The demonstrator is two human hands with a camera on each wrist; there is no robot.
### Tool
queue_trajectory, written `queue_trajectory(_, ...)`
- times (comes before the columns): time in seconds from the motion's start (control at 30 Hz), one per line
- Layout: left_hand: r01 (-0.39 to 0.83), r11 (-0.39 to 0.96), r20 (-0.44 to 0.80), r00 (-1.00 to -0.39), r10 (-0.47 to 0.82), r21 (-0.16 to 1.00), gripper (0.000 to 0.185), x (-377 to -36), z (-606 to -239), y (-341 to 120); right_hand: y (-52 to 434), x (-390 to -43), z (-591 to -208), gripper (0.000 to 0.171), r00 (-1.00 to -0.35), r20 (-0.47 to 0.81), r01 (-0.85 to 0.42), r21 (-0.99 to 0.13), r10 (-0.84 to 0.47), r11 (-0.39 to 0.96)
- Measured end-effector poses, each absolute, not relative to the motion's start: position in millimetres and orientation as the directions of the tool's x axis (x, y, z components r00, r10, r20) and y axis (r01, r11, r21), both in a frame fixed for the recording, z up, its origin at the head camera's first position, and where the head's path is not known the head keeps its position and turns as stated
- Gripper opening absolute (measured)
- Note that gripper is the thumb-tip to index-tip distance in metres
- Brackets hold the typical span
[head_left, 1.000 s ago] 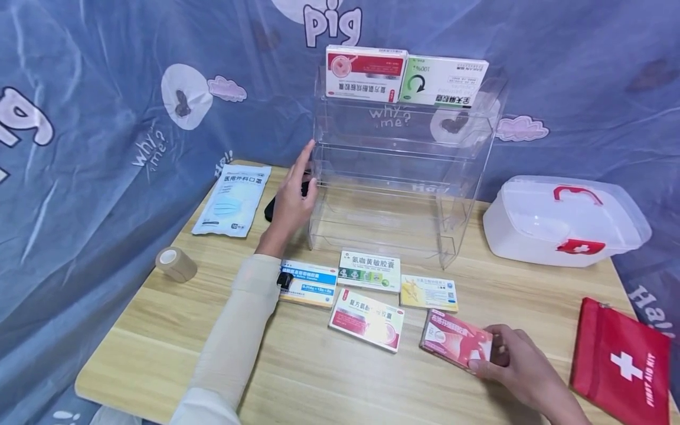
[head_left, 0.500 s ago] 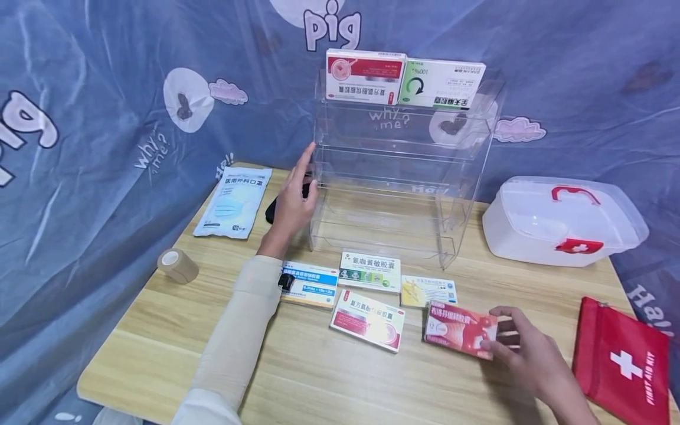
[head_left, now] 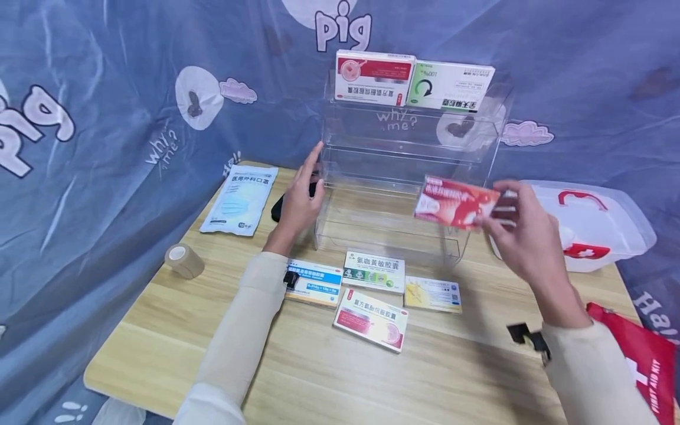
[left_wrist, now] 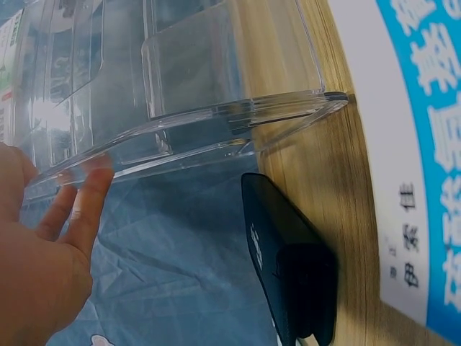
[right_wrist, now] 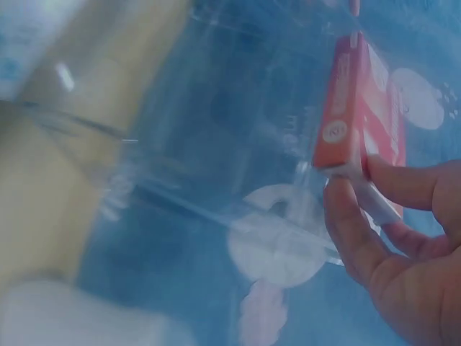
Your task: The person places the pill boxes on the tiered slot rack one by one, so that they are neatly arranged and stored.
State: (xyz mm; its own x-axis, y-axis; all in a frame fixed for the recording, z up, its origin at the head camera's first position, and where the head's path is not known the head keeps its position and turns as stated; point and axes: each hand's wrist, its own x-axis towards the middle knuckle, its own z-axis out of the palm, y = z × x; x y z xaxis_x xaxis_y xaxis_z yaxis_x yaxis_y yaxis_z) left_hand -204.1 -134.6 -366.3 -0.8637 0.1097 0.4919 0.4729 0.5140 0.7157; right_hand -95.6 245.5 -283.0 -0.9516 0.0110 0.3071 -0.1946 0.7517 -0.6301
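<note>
Red box pinched at its end in right hand, airborne just in front of clear rack's middle tier; left hand flat, fingers straight, bracing rack's side; keep box level, slide in gently; brace firm.

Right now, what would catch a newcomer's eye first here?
The right hand holds a red medicine box in the air in front of the clear acrylic shelf, at its right side. The left hand rests against the shelf's left edge, and two boxes sit on its top tier.
</note>
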Motion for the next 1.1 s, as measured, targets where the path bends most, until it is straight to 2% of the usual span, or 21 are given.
queue_trajectory(0.27, 0.487, 0.505, 0.507, -0.855, 0.110, 0.712, 0.076, -205, -366, -134, 210, -162, -237, 0.058, -0.918, 0.382, -0.168, -0.612, 0.102, 0.773)
queue_trajectory(0.53, 0.486, 0.505, 0.501, -0.857, 0.117, 0.713, 0.074, -204, -365, -135, 191, -207, -218, 0.053, -0.893, 0.424, -0.168, -0.627, 0.152, 0.761)
queue_trajectory(0.73, 0.492, 0.505, 0.505, -0.855, 0.123, 0.709, 0.074, -205, -367, -135, 187, -225, -224, 0.052, -0.896, 0.428, -0.174, -0.579, 0.115, 0.796)
queue_trajectory(1.1, 0.495, 0.500, 0.509, -0.852, 0.119, 0.711, 0.074, -206, -367, -136, 173, -232, -243, 0.047, -0.895, 0.446, -0.250, -0.535, 0.018, 0.807)
